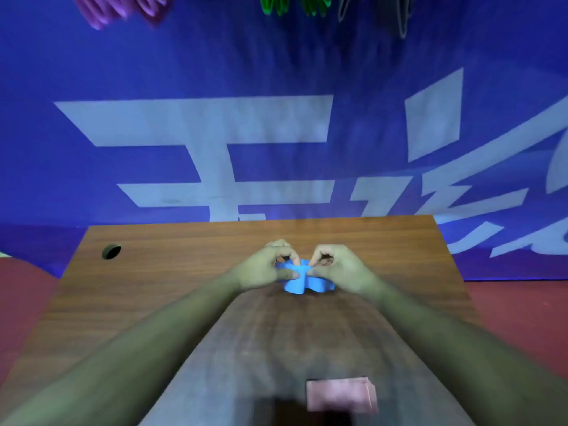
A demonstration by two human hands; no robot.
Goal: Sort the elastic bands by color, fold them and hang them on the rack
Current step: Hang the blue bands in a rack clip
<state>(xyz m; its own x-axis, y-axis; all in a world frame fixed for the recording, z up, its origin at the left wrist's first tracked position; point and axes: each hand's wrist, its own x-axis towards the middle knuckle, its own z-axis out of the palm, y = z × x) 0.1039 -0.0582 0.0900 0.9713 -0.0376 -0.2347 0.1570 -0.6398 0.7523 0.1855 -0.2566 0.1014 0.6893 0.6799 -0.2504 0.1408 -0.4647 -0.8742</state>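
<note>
Closest in, a pink flat stack [341, 395] lies blurred at the near edge of the wooden counter [184, 272]. Both bare forearms stretch forward and converge mid-counter. Left hand [264, 267] and right hand [341, 269] meet knuckle to knuckle, each with fingers curled and thumb pressed to forefinger, clamped on a blue elastic band [302, 285] that sits bunched in wavy folds on the counter between them. Purple bands [116, 7] and green bands [292, 4] hang high up against the blue banner [92, 72].

So the blue elastic band [302, 284] sat on the brown wooden table [184, 272] between the left hand [264, 269] and right hand [338, 269], pink flat block [341, 395] nearer me.
</note>
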